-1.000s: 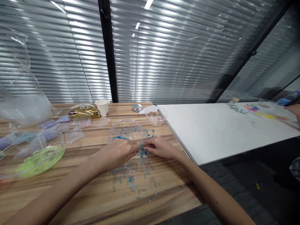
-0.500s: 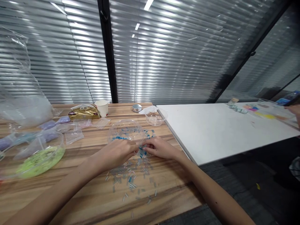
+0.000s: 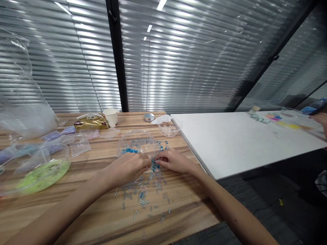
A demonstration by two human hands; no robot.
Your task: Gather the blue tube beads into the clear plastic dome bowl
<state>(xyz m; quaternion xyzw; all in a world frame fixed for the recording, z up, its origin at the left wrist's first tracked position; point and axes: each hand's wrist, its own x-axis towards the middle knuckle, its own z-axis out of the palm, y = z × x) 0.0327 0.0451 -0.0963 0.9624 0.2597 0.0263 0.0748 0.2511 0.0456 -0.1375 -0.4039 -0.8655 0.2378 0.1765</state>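
Observation:
My left hand (image 3: 130, 166) is closed in a pinch, just in front of a clear round bowl (image 3: 122, 137) that holds blue pieces. Close by on the right, my right hand (image 3: 176, 160) is also pinched, its thumb and fingertips low over the scattered pieces. Whatever sits in either pinch is too small to make out. Beneath and around the fingers lie many small clear and blue tube-like pieces (image 3: 143, 202), spread over the wooden table (image 3: 102, 217). More blue pieces (image 3: 129, 150) rest inside the bowl.
A second clear bowl (image 3: 170, 130) with white tissue, a round tin (image 3: 149, 117), a paper cup (image 3: 110, 117) and a gold packet (image 3: 91, 121) stand behind. Left are a tub of green material (image 3: 44, 177) and plastic bags (image 3: 80, 148). A white table (image 3: 230, 143) adjoins; another person's hand (image 3: 320, 118) shows far right.
My left fingertips have shifted very slightly. My right hand stays in the same place, and the pieces look unmoved.

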